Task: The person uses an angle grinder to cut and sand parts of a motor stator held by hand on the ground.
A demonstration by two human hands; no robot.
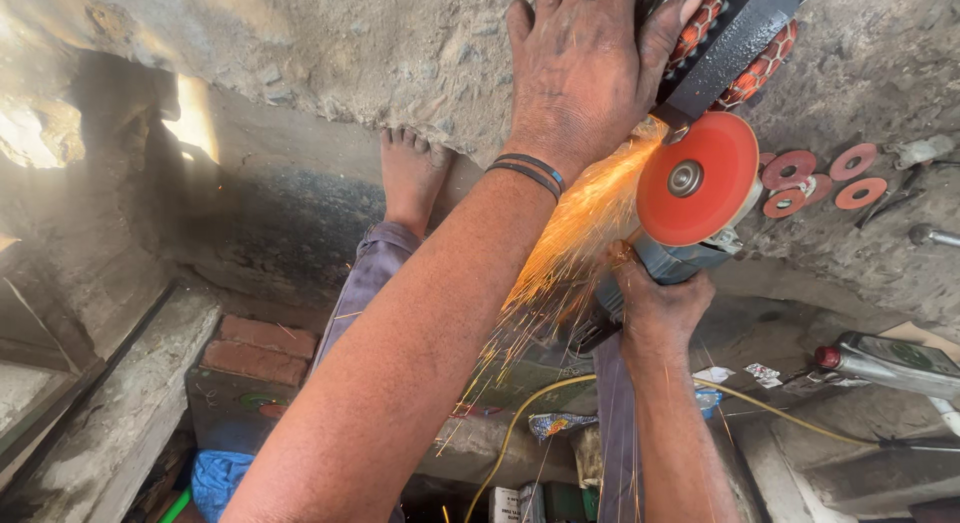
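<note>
While sparks (570, 243) fly, the right hand (655, 308) should grip the angle grinder (690, 198) firmly as the left hand (585, 68) presses flat on the workpiece (735, 38).

Left hand (585, 68) lies flat, fingers spread, pressing down on a dark workpiece with orange-red parts (735, 38); two dark bands circle its wrist. Right hand (655, 308) is wrapped tight round the grey body of an angle grinder (675, 258), whose red disc (697, 180) sits just above that hand and right of the left wrist, throwing orange sparks (570, 243) between both forearms. Spare red discs (820, 178) lie well right of the hands, a bare foot (410, 173) left, a yellow cable (530, 408) below.
</note>
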